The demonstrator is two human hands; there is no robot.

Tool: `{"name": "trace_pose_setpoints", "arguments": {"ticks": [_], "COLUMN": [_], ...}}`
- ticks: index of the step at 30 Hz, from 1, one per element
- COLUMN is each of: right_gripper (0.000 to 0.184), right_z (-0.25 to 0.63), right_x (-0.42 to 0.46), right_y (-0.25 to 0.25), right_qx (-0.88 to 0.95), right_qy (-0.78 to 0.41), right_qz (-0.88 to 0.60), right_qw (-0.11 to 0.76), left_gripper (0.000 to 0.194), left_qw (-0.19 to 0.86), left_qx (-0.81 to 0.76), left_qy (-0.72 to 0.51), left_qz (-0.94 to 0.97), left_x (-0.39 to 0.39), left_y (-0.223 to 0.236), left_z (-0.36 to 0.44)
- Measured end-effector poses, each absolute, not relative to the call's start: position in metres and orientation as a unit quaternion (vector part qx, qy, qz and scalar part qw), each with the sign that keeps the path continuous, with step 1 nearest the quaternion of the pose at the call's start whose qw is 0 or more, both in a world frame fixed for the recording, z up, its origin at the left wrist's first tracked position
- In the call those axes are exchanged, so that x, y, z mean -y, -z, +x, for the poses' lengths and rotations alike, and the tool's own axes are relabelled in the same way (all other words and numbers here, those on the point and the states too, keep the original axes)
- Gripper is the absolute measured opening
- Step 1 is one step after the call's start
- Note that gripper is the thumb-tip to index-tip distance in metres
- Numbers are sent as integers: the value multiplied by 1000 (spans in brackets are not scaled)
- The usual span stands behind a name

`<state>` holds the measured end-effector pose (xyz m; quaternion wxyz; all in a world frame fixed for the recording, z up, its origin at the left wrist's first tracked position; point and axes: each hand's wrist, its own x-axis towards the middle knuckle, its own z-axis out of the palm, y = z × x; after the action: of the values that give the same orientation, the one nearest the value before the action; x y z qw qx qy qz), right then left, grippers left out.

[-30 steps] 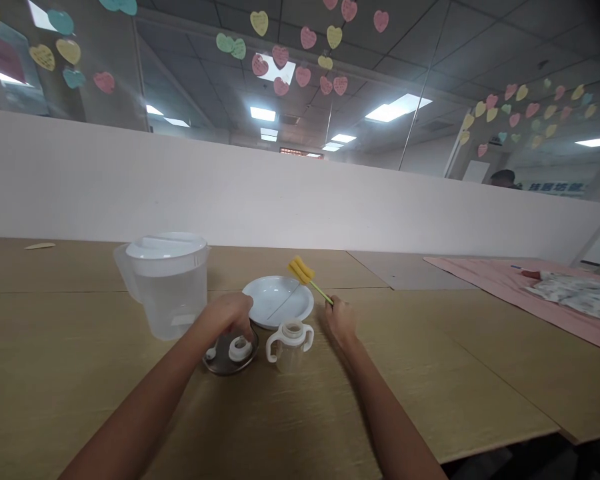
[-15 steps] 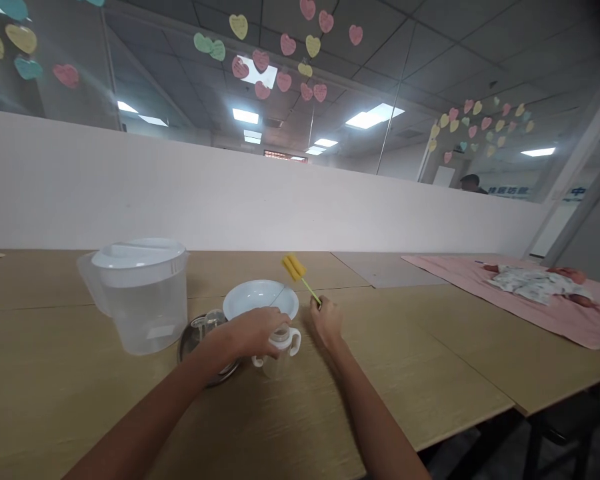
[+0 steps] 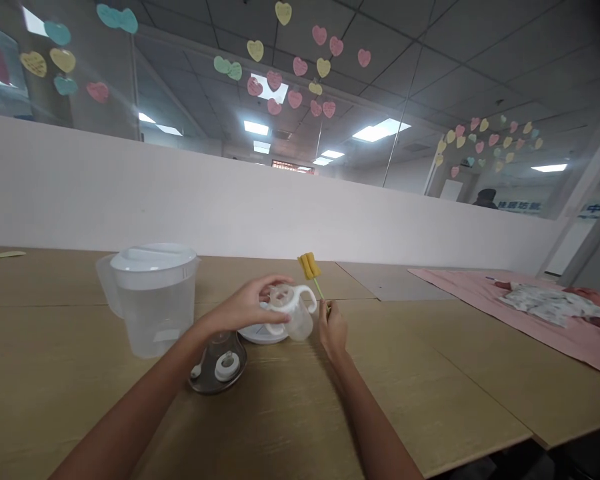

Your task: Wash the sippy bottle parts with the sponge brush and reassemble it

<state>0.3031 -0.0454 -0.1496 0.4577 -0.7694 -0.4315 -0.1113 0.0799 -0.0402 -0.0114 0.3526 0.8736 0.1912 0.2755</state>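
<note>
My left hand (image 3: 255,303) is closed around a clear baby bottle (image 3: 299,325) with a white two-handled collar. The bottle is lifted and tilted, its open mouth toward the upper left. In my right hand (image 3: 334,330) is a bottle brush (image 3: 309,266) with a yellow sponge head and a green stem, held upright just right of the bottle. Behind the left hand, a white plate (image 3: 264,337) is partly hidden. Nearer me, a metal tray (image 3: 209,383) carries a white bottle ring (image 3: 227,366), a small white piece and a clear cap, partly covered by my forearm.
A lidded clear plastic pitcher (image 3: 155,303) holding water stands at the left. On a pink cloth (image 3: 460,303) at the right lies a baby-like figure (image 3: 540,301) in patterned clothes. A low white wall (image 3: 260,213) runs behind the table.
My left hand went from the tray to the bottle, took hold of it, then raised and tilted it. The brush stays in my right hand, its head now more upright.
</note>
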Motion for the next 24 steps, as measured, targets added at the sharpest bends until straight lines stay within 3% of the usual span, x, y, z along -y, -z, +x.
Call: {"name": "trace_pose_setpoints", "arguments": {"ticks": [3,7,11,17,24], "right_gripper": [48,49,45,36,27], "right_z": [300,297,296,300,292], "right_x": [49,53,54,59,64], "right_y": [151,155,155,150,146], "right_qx": [434,485,570,599,601], "right_qy": [165,230,263,335,428], "right_qz": [-720,-645,-592,-593,-568], "right_qw": [516,544,505,421,364], "left_gripper": [55,56,54,46,49], "left_qw": [348,264,164,-73,-199], "left_qx": [-215,-273,-293,-263,-257], "left_qy": [-375,-442,-440,-398,-317], "left_qz": [832,813,833,876,891], "left_x": [25,7,-1,-10,-7], "left_y": [12,22,26,27,33], "left_z": [76,77,75,66,66]}}
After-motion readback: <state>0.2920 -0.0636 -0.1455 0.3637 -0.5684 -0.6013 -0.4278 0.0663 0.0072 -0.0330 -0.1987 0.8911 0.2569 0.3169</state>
